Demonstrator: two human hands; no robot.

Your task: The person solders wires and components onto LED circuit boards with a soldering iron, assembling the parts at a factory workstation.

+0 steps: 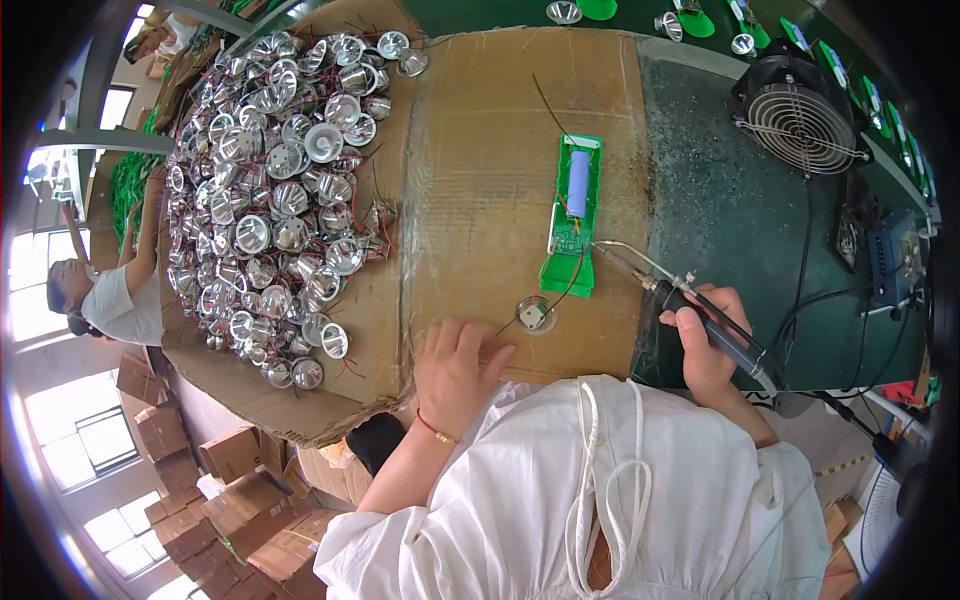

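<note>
My right hand [708, 340] is closed around a soldering iron [715, 335] with a thin metal solder-feed tube [640, 255] alongside. Its tip points at the circuit board [568, 243] in a green plastic housing [572, 275]; whether they touch, I cannot tell. A purple cylindrical battery [578, 185] lies in the same housing. Just below sits a small lamp reflector [534, 315], with wires running from it toward the board and toward my left hand [455, 365]. That hand rests on the cardboard, thumb apart from the fingers, close to a wire end.
Many silvery reflectors [290, 200] with wires are heaped in a cardboard tray at left. A black fan with a wire guard [800, 125] and a blue box [893, 262] stand at right. Green housings [694, 20] line the far edge. Another person [120, 300] is at far left.
</note>
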